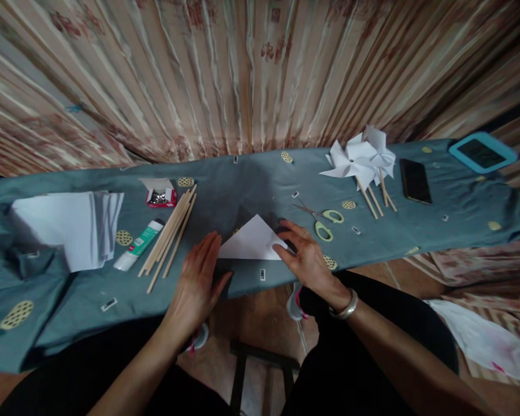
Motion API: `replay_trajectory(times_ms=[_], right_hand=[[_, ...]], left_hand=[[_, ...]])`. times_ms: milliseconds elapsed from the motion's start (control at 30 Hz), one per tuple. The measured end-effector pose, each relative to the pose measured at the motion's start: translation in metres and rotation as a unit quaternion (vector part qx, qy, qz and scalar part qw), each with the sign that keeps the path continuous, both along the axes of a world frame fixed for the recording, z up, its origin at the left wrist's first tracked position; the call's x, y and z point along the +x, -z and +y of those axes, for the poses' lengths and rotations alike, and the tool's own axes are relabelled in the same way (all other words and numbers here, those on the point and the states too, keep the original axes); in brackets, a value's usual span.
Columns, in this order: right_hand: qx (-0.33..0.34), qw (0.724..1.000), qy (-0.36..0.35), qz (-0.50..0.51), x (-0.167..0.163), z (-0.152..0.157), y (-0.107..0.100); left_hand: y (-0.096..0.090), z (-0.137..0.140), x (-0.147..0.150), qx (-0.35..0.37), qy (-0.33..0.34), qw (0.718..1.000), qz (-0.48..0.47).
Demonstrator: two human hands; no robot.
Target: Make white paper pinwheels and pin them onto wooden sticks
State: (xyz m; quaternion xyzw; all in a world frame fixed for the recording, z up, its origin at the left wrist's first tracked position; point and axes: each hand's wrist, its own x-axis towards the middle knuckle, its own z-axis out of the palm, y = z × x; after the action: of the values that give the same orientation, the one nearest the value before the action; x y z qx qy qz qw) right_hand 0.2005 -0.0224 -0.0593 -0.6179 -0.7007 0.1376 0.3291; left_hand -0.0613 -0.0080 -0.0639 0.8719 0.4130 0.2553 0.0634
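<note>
A white sheet of paper [253, 241], folded into a triangle, lies on the cloth-covered table in front of me with its point facing away. My left hand [201, 268] rests at its left corner, fingers stretched out and lying flat. At the right corner, my right hand [303, 251] has its thumb on the paper and its fingers curled round the slanting edge. Just beyond that hand lie scissors [323, 219] with light green handles, blades apart.
To the left are wooden sticks [171, 234], a glue tube [139, 245], an open red box [161, 196] of small metal pieces, and stacked white paper [65, 225]. Paper pinwheels [364, 156] on sticks, a phone [416, 181] and a blue-framed digital device [483, 152] lie right.
</note>
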Motion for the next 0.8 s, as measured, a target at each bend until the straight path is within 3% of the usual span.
replay_trajectory(times_ms=[133, 300, 467, 633, 800], right_hand=[[0.060, 0.998, -0.019, -0.015, -0.004, -0.008, -0.022], [0.140, 0.980, -0.071, -0.123, -0.021, -0.024, -0.041], [0.066, 0.973, -0.151, -0.160, -0.039, -0.037, -0.034], [-0.018, 0.964, -0.225, -0.142, -0.026, -0.035, -0.031], [-0.011, 0.950, -0.235, -0.205, -0.004, -0.022, -0.023]], left_hand=[[-0.017, -0.003, 0.011, 0.072, -0.005, 0.997, -0.024], [-0.036, -0.015, 0.032, 0.176, 0.044, 0.983, -0.041], [-0.033, -0.012, 0.035, 0.108, 0.080, 0.990, 0.031], [-0.026, -0.007, 0.015, 0.072, 0.105, 0.991, 0.050], [-0.016, -0.013, -0.003, 0.066, 0.097, 0.993, 0.034]])
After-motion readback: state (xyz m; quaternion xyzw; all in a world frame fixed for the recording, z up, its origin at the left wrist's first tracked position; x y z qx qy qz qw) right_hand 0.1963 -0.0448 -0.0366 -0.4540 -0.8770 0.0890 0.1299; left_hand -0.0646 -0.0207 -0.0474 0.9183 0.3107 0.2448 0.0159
